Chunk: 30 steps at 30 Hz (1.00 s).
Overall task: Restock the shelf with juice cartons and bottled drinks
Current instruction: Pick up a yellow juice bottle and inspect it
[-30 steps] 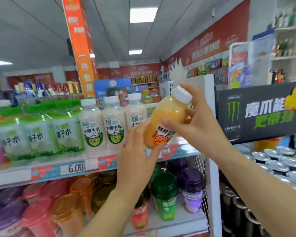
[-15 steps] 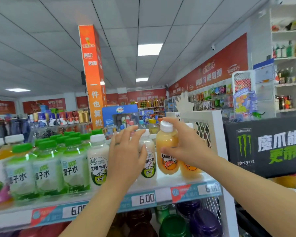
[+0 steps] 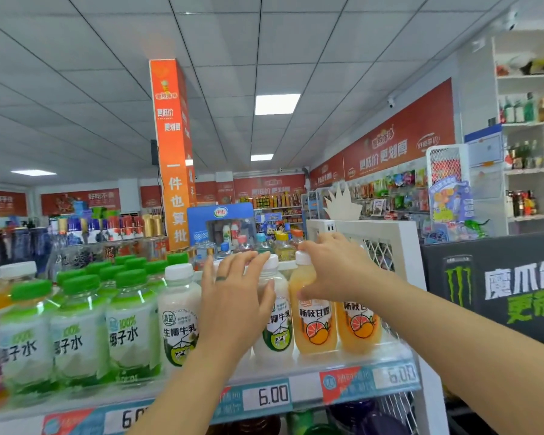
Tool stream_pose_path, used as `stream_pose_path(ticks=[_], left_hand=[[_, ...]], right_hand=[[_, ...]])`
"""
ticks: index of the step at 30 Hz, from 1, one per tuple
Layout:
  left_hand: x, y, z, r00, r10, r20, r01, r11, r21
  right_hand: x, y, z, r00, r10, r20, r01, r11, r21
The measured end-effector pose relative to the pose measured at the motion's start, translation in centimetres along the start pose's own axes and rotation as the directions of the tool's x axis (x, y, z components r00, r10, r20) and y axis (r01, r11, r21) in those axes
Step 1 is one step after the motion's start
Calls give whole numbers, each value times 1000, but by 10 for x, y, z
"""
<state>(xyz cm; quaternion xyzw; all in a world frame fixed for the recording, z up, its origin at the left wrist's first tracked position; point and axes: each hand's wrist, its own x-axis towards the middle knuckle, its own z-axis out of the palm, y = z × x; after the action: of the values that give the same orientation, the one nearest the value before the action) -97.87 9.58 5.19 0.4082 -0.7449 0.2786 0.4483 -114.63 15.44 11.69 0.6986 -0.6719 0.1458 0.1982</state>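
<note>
An orange juice bottle (image 3: 314, 328) with a white cap stands upright on the top shelf (image 3: 305, 387), beside a second orange bottle (image 3: 358, 328) on its right. My right hand (image 3: 333, 271) grips the first one round its neck and shoulder. My left hand (image 3: 233, 302) lies flat, fingers straight, against a white coconut milk bottle (image 3: 275, 328) just left of the orange one. Another white milk bottle (image 3: 178, 315) stands further left.
Green-capped coconut water bottles (image 3: 76, 334) fill the shelf's left part. A white mesh end panel (image 3: 383, 246) closes the shelf on the right, with a black Monster display (image 3: 500, 284) beyond it. Price tags reading 6.00 line the shelf edge; dark drinks sit on the shelf below.
My right hand carried the orange bottle from in front of the shelf down onto it, upright beside the other orange bottle. My left hand moved up against the white milk bottle.
</note>
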Motion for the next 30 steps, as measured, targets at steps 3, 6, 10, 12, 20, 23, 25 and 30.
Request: stream_pose_path(ticks=[3, 6, 10, 12, 20, 23, 25, 30], left_hand=[[0, 0, 0, 1000, 7, -12, -7, 1000, -3], [0, 1, 0, 1000, -3, -7, 3, 1000, -18], [1, 3, -3, 1000, -2, -4, 2, 1000, -20], [4, 8, -5, 1000, 18, -25, -19, 1000, -23], [23, 52, 0, 989, 146, 25, -145, 989, -35], [26, 57, 3, 987, 137, 90, -135, 990, -29], [25, 60, 3, 984, 119, 136, -114, 993, -41], [23, 63, 0, 981, 85, 175, -78, 996, -46]], right_hand=[[3, 0, 0, 999, -32, -25, 28, 992, -123], [0, 4, 7, 991, -76, -106, 60, 987, -147], [-14, 19, 17, 960, -92, -265, 96, 995, 2], [-24, 32, 24, 893, -33, -449, 137, 970, 201], [-60, 53, 60, 941, 280, -192, 12, 536, 844], [-59, 56, 68, 962, 255, -95, -46, 495, 868], [-57, 58, 72, 968, 244, -59, -68, 482, 873], [-53, 60, 77, 964, 264, -14, -115, 465, 878]])
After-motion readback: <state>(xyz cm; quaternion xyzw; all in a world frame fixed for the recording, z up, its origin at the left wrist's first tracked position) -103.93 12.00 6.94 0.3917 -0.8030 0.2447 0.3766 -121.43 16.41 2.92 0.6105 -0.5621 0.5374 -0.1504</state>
